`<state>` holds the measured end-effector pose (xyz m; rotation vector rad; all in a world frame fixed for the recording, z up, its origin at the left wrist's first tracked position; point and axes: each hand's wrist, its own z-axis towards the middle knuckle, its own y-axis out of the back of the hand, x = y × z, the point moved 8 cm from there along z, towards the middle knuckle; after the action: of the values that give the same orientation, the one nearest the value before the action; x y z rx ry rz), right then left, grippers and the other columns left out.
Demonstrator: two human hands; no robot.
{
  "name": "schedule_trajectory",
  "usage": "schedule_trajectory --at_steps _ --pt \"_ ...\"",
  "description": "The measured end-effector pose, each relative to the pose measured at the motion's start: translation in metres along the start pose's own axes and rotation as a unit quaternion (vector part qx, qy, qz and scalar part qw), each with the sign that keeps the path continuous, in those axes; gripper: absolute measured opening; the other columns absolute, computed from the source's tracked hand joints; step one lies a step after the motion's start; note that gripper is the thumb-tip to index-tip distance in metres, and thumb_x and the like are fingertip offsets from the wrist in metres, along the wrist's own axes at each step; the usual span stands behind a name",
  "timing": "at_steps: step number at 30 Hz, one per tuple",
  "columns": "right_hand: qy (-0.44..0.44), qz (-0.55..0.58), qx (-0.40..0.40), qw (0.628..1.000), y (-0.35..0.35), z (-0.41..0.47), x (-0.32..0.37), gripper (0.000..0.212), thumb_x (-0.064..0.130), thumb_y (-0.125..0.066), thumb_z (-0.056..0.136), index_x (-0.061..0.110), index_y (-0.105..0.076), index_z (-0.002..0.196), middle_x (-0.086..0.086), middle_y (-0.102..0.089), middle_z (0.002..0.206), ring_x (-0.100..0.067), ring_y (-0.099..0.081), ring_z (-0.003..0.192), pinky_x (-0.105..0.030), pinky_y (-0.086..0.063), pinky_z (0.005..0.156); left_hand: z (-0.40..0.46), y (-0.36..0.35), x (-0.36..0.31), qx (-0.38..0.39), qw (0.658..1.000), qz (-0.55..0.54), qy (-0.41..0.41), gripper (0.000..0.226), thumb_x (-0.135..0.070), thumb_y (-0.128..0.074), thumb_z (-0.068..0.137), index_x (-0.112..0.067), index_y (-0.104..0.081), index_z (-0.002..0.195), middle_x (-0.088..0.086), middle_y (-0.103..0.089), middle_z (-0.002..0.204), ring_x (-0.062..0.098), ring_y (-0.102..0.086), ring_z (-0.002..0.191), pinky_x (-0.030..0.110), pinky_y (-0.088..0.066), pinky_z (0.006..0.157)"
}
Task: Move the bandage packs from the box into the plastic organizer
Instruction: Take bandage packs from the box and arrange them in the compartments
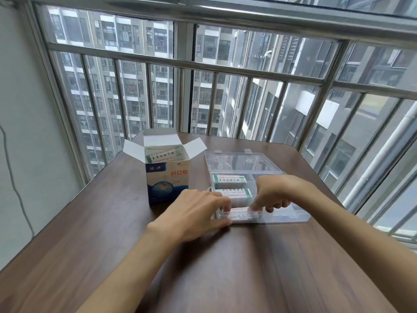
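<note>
Bandage pack (239, 210) being seated in organizer (293, 216) front slot, pinched by left hand (198, 213) and right hand (277, 193). Next: release, reach into box (167, 177).

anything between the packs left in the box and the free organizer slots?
Nothing visible. The blue-and-white cardboard box has its flaps open, the clear plastic organizer beside it has its lid back; both hands are at its nearest compartment.

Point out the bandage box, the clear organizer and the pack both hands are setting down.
bandage box (168, 180): head view, on its printed front face.
clear organizer (291, 216): head view, on its near right wall.
pack (239, 210): head view, on the strip showing between the fingertips.
</note>
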<state>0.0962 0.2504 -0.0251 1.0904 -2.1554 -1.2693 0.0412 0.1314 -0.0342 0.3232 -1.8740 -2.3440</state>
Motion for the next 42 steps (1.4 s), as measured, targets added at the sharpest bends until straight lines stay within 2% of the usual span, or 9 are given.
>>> schedule_trajectory --at_steps 6,10,15,20,23,26,33,37,42 --pt "0.005 -0.015 -0.140 0.990 0.025 -0.017 0.003 0.036 0.049 -0.068 0.079 0.020 -0.059 0.060 0.012 -0.046 0.029 -0.001 -0.049 0.045 -0.022 -0.035 0.049 -0.004 0.007 0.002 -0.039 0.999 -0.025 0.004 0.037 -0.065 -0.049 0.085 -0.035 -0.060 0.105 -0.019 -0.061 0.117 0.011 -0.061 0.100 0.032 -0.047 0.081" --pt "0.044 0.040 -0.194 0.979 0.052 -0.034 0.015 0.034 0.050 -0.067 0.081 0.019 -0.074 0.070 0.011 -0.049 0.033 -0.002 -0.048 0.044 -0.023 -0.041 0.053 -0.018 0.056 0.018 -0.226 0.971 -0.050 0.054 0.040 -0.069 -0.046 0.082 -0.034 -0.066 0.084 -0.021 -0.066 0.088 0.001 -0.058 0.066 0.024 -0.040 0.060" --pt "0.183 0.119 -0.325 0.920 0.078 -0.053 0.061 0.024 0.045 -0.066 0.083 0.026 -0.073 0.096 0.009 -0.065 0.077 -0.009 -0.060 0.073 -0.029 -0.052 0.072 -0.080 0.109 0.071 -0.541 0.819 -0.070 0.179 0.028 -0.046 -0.059 0.087 -0.024 -0.056 0.070 -0.012 -0.056 0.060 0.007 -0.052 0.049 0.021 -0.040 0.044" --pt "0.296 0.066 -0.452 0.839 0.052 -0.047 0.129 0.051 0.038 -0.067 0.083 0.029 -0.051 0.131 0.002 -0.051 0.121 -0.017 -0.046 0.111 -0.034 -0.046 0.090 -0.093 0.063 0.142 -0.491 0.718 -0.324 0.374 0.054 -0.060 -0.070 0.074 -0.023 -0.046 0.104 -0.006 -0.053 0.073 0.013 -0.054 0.065 0.030 -0.041 0.061" --pt "0.304 0.079 -0.529 0.788 0.034 -0.042 0.137 0.033 0.017 -0.069 0.078 0.023 -0.066 0.110 0.001 -0.063 0.103 -0.025 -0.052 0.101 -0.039 -0.052 0.077 -0.078 0.039 0.149 -0.407 0.721 -0.436 0.354 0.059 -0.063 -0.063 0.070 -0.022 -0.053 0.111 -0.006 -0.067 0.078 0.013 -0.062 0.072 0.030 -0.045 0.064" --pt "0.327 0.123 -0.543 0.763 0.029 -0.050 0.130 0.031 0.021 -0.055 0.079 0.028 -0.070 0.104 0.011 -0.065 0.092 -0.019 -0.049 0.099 -0.032 -0.045 0.082 -0.072 0.037 0.143 -0.393 0.734 -0.463 0.306 0.024 -0.044 -0.064 0.076 -0.020 -0.066 0.080 -0.009 -0.065 0.065 0.010 -0.056 0.060 0.030 -0.042 0.058" --pt "0.323 0.192 -0.531 0.760 0.041 -0.071 0.115 0.026 0.022 -0.054 0.075 0.030 -0.074 0.088 0.017 -0.068 0.086 -0.007 -0.059 0.076 -0.024 -0.044 0.072 -0.079 0.048 0.122 -0.433 0.815 -0.319 0.218 0.019 -0.042 -0.048 0.070 -0.048 -0.059 0.085 -0.001 -0.058 0.056 0.019 -0.051 0.052 0.031 -0.043 0.055" --pt "0.254 0.077 -0.539 0.799 0.043 -0.060 0.117 0.027 0.021 -0.072 0.072 0.025 -0.068 0.098 0.007 -0.070 0.087 -0.022 -0.060 0.077 -0.030 -0.047 0.066 -0.078 0.047 0.118 -0.428 0.826 -0.305 0.205 0.023 -0.043 -0.050 0.071 -0.043 -0.056 0.093 0.002 -0.059 0.057 0.018 -0.054 0.052 0.034 -0.048 0.053" --pt "0.254 -0.051 -0.439 0.860 0.040 -0.048 0.130 0.036 0.050 -0.041 0.093 0.026 -0.064 0.107 0.003 -0.066 0.099 -0.022 -0.041 0.102 -0.034 -0.029 0.081 -0.075 0.042 0.122 -0.417 0.788 -0.392 0.227 0.032 -0.047 -0.054 0.071 -0.032 -0.066 0.096 -0.013 -0.065 0.065 0.009 -0.057 0.060 0.035 -0.046 0.059"
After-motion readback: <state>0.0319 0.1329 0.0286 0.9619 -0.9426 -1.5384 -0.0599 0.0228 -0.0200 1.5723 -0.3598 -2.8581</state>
